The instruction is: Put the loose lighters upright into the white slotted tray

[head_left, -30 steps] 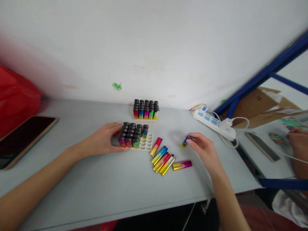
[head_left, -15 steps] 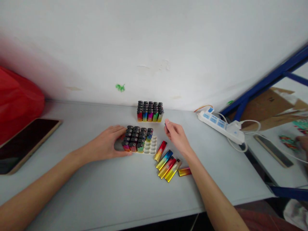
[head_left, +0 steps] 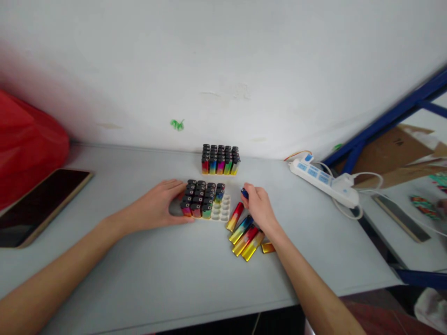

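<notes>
My left hand (head_left: 161, 203) curves around the left end of a white tray (head_left: 225, 215), thumb at the front and fingers behind. Upright lighters (head_left: 197, 200) with black tops and coloured bodies fill its left part; several round slots at its right are bare. Between the fingertips of my right hand (head_left: 258, 204) is a lighter (head_left: 244, 191), mostly hidden, its blue end showing. That hand is just right of the tray, above several loose lighters (head_left: 245, 241) lying on the table, red, blue and gold. One more loose lighter (head_left: 268, 247) is partly covered by my right forearm.
A second block of upright lighters (head_left: 220, 160) stands by the wall. To the right lies a white power strip (head_left: 323, 181) with cables, near a blue metal frame (head_left: 366, 132). A phone (head_left: 45, 204) and a red bag (head_left: 28, 144) are at the left.
My right hand has come a little nearer to me and lower over the loose lighters, and more of the blue end shows. My left hand stays at the tray. The view has shifted slightly.
</notes>
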`<action>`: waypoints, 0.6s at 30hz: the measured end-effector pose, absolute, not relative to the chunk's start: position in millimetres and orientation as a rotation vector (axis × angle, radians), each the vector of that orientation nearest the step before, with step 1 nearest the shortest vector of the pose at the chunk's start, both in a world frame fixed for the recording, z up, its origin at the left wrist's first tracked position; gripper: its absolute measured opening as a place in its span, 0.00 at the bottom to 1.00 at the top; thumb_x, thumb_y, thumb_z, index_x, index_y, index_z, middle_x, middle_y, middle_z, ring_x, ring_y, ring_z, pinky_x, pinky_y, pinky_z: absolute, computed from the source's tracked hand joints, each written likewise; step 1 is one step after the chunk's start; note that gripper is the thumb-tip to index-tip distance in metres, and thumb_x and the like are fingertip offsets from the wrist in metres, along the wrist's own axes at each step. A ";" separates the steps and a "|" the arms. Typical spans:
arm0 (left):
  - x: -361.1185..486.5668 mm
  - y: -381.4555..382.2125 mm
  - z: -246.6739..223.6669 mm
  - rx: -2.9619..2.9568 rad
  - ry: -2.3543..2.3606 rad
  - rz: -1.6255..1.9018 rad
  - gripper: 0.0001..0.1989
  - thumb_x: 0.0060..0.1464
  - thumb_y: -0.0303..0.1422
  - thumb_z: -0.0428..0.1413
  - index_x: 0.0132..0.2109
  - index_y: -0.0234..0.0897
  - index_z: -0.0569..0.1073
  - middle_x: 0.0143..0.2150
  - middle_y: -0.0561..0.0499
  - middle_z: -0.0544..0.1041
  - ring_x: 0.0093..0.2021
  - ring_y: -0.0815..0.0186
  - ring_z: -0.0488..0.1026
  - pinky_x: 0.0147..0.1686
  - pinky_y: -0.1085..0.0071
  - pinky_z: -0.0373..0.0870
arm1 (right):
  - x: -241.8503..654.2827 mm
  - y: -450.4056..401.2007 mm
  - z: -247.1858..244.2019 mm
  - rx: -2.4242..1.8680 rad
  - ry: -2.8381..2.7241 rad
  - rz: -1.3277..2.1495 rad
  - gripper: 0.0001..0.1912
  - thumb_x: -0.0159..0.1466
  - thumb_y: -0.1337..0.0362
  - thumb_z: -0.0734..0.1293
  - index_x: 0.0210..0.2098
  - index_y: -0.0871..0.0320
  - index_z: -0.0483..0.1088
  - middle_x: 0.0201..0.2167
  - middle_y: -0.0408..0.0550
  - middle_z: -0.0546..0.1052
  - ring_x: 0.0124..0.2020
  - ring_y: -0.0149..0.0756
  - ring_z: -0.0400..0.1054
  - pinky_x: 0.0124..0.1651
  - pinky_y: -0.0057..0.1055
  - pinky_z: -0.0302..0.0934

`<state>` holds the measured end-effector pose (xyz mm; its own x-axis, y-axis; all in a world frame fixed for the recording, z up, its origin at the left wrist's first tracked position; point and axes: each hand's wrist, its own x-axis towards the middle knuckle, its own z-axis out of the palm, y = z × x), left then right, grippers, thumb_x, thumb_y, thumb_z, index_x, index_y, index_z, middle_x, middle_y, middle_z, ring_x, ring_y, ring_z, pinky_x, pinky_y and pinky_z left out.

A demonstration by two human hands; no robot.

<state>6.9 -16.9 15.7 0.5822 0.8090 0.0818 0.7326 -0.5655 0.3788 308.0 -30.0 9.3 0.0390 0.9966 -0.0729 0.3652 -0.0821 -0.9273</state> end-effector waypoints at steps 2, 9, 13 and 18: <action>7.5 -17.6 17.2 2.518 1.256 0.361 0.35 0.55 0.63 0.62 0.50 0.35 0.76 0.52 0.38 0.81 0.54 0.46 0.78 0.57 0.54 0.73 | 308.1 -30.7 11.1 -1.567 -1.398 1.039 0.32 0.70 0.43 0.56 0.14 0.51 0.56 0.12 0.38 0.58 0.17 0.30 0.52 0.27 0.33 0.48; 8.5 -18.1 19.1 2.511 1.269 0.348 0.37 0.55 0.62 0.63 0.56 0.33 0.75 0.54 0.37 0.81 0.54 0.46 0.77 0.60 0.53 0.71 | 307.7 -31.6 12.6 -1.604 -1.433 0.949 0.29 0.70 0.49 0.56 0.14 0.51 0.57 0.12 0.39 0.59 0.18 0.32 0.55 0.29 0.33 0.49; 7.7 -17.1 16.6 2.505 1.279 0.346 0.35 0.53 0.63 0.63 0.52 0.36 0.76 0.52 0.38 0.82 0.54 0.45 0.78 0.57 0.54 0.73 | 308.3 -30.9 6.2 -1.595 -1.462 0.938 0.31 0.73 0.49 0.55 0.15 0.51 0.58 0.13 0.40 0.61 0.20 0.33 0.57 0.31 0.33 0.52; 5.9 -15.8 11.2 2.556 1.245 0.378 0.39 0.55 0.65 0.61 0.55 0.34 0.75 0.55 0.36 0.80 0.55 0.45 0.77 0.60 0.53 0.72 | 311.8 -35.9 6.0 -1.408 -1.540 0.914 0.32 0.77 0.40 0.52 0.31 0.54 0.71 0.23 0.40 0.68 0.26 0.35 0.63 0.32 0.32 0.56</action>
<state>5.9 -15.8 11.2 0.5962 0.7948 0.1133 0.7236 -0.5931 0.3530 311.8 -35.9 6.0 -0.0195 0.9943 0.1047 0.3841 0.1042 -0.9174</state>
